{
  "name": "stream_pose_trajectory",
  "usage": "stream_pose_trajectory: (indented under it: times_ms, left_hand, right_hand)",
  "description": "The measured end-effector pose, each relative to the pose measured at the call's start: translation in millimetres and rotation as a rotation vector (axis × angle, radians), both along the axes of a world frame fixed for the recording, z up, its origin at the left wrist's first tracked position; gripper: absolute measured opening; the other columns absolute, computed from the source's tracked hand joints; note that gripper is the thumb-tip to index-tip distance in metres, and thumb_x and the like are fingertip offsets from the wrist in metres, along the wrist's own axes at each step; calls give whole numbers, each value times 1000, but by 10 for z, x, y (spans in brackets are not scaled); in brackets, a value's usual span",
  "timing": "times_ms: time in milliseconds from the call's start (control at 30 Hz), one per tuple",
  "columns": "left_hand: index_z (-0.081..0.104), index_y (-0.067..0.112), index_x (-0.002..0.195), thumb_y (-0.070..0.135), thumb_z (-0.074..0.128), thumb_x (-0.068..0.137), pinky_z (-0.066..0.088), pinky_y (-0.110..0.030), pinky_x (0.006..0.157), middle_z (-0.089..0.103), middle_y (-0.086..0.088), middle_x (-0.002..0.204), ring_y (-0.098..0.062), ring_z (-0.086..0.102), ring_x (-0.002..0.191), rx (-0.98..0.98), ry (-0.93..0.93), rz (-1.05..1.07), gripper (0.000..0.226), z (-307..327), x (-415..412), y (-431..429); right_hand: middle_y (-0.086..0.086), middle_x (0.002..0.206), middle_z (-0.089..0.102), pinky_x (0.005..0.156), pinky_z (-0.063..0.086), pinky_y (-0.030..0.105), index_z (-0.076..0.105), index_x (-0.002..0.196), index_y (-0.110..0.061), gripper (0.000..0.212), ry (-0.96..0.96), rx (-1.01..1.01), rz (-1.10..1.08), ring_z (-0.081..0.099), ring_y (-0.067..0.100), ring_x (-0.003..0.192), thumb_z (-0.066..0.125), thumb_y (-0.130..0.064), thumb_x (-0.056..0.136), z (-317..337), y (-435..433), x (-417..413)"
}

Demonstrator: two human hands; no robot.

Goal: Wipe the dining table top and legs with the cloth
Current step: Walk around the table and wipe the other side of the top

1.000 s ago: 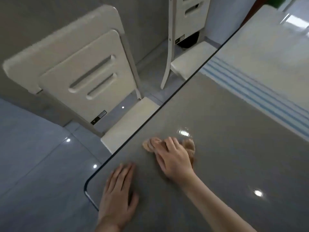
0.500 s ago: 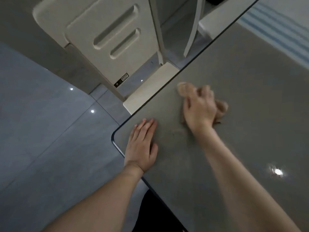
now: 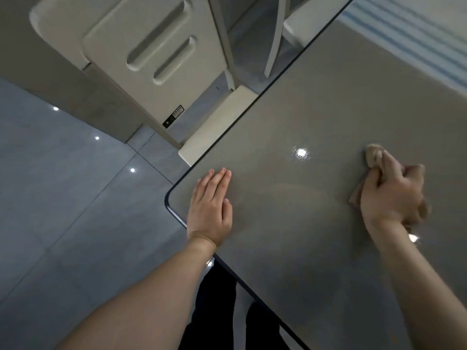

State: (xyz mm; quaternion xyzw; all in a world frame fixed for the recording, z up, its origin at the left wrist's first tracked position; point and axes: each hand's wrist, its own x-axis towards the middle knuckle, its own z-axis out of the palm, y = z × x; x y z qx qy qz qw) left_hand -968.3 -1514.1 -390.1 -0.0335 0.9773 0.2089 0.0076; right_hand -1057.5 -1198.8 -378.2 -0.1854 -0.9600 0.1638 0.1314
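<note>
The dining table (image 3: 303,236) has a glossy grey top with a dark rounded edge; its near corner lies at centre left. My left hand (image 3: 211,208) rests flat on the top beside that corner, fingers straight and together. My right hand (image 3: 391,195) grips a crumpled beige cloth (image 3: 374,156) and presses it on the tabletop at the right. Part of the cloth sticks out ahead of my fingers and beside my palm. The table legs are out of sight.
A cream chair (image 3: 141,54) is pushed in at the table's far side, its seat (image 3: 217,122) tucked under the edge. A second chair (image 3: 295,29) stands further along. Grey floor tiles (image 3: 63,198) spread to the left. My dark-trousered legs (image 3: 217,306) stand at the near edge.
My right hand has swept the cloth to the right across the tabletop, away from the chair-side edge. The left hand stays flat by the corner. The view has shifted.
</note>
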Motion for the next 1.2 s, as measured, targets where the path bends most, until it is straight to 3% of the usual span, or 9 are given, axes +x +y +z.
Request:
stream_pose_trajectory:
  times_ms: [67,167,400,467,567,700,833,1000,1200]
  left_hand:
    - [39,14,145,20,35,87,20,-42,119,41,-1,150,-20,26,144,-12,-7,-8,59,-9,7,-8]
    - [39,13,146,20,36,83,21,-43,118,41,-2,150,-22,27,143,-21,-15,-17,63,-23,-14,-25]
    - [38,11,146,21,33,86,22,-44,117,40,-4,150,-24,27,143,-26,-18,-44,61,-30,-11,-31]
    - [38,12,145,21,33,87,21,-43,118,41,-4,150,-25,29,142,-26,-20,-41,59,-27,-5,-18]
    - [40,11,145,22,32,87,22,-45,117,42,-5,149,-27,30,141,-24,-23,-46,60,-26,-20,-8]
    - [40,12,145,23,33,85,17,-41,118,42,-4,149,-26,31,141,-36,-7,-45,61,-39,-19,-15]
    - [41,11,144,21,35,84,18,-40,117,43,-5,148,-27,32,141,-52,20,-56,61,-67,-24,-42]
    - [44,8,142,20,38,83,28,-47,114,46,-9,146,-30,37,138,-17,34,-92,61,-53,4,-102]
    - [43,9,142,21,37,84,21,-42,117,45,-6,147,-27,33,140,-17,53,-72,60,-52,5,-33]
  right_hand:
    - [18,104,51,76,42,40,64,112,-23,30,-9,-17,-26,53,38,92,51,-28,86,-11,-465,-401]
    - [19,104,54,69,46,40,65,112,-21,31,10,21,248,53,37,93,54,-23,84,-51,-1292,-487]
    - [14,92,59,64,50,38,68,122,-17,35,-21,-28,701,55,32,76,58,-18,89,-26,-1282,1403]
    - [15,90,59,65,47,38,68,122,-17,34,9,29,591,57,33,74,55,-20,91,-15,-801,1595]
    - [19,93,55,65,44,39,68,123,-19,37,-3,101,129,57,38,75,50,-29,91,-14,-208,1312]
    - [22,112,50,82,44,43,62,124,-23,39,-19,61,-294,52,39,100,46,-30,88,-44,-265,342]
    - [20,114,54,75,46,41,65,116,-20,34,-22,50,26,53,37,102,53,-26,85,-88,-1347,-134]
    - [15,92,56,56,48,36,68,116,-17,34,-10,-24,463,55,32,80,58,-23,84,-6,-1951,1099]
    - [12,84,53,57,45,35,71,111,-19,27,71,46,461,54,29,72,62,-21,86,-75,-1624,913]
